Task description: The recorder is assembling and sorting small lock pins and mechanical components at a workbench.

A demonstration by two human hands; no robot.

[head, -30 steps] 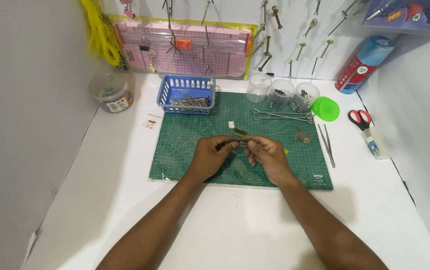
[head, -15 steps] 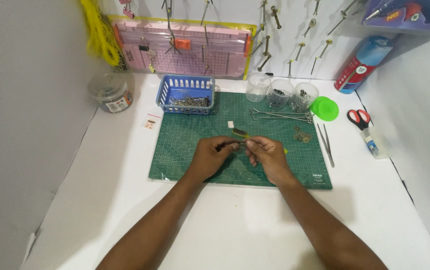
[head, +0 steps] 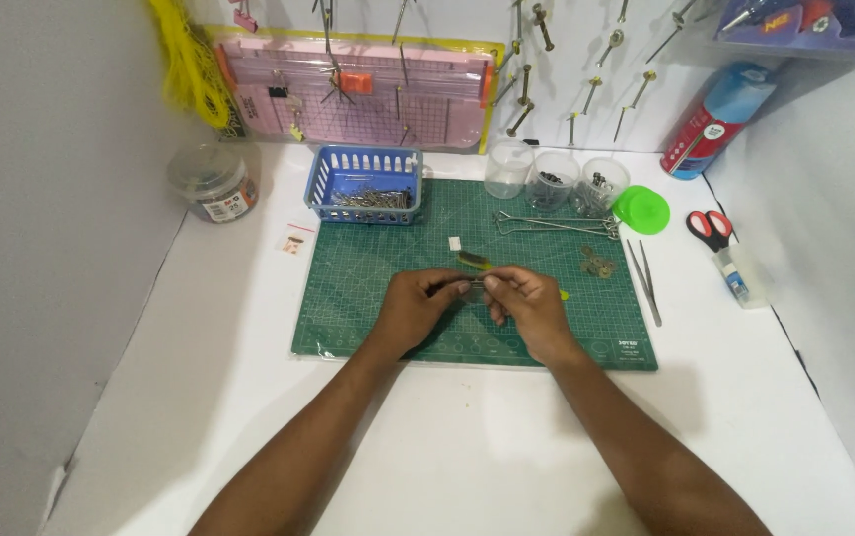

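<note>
Both hands meet mid-frame over the green mat: left hand and right hand pinch one small metal part between fingertips; blue basket above.

A smooth white table fills the lower and middle frame, lit evenly from above with soft shadows. A plain grey wall closes the left side, and a white pegboard wall with metal hooks runs across the top, with another white wall at right.
</note>
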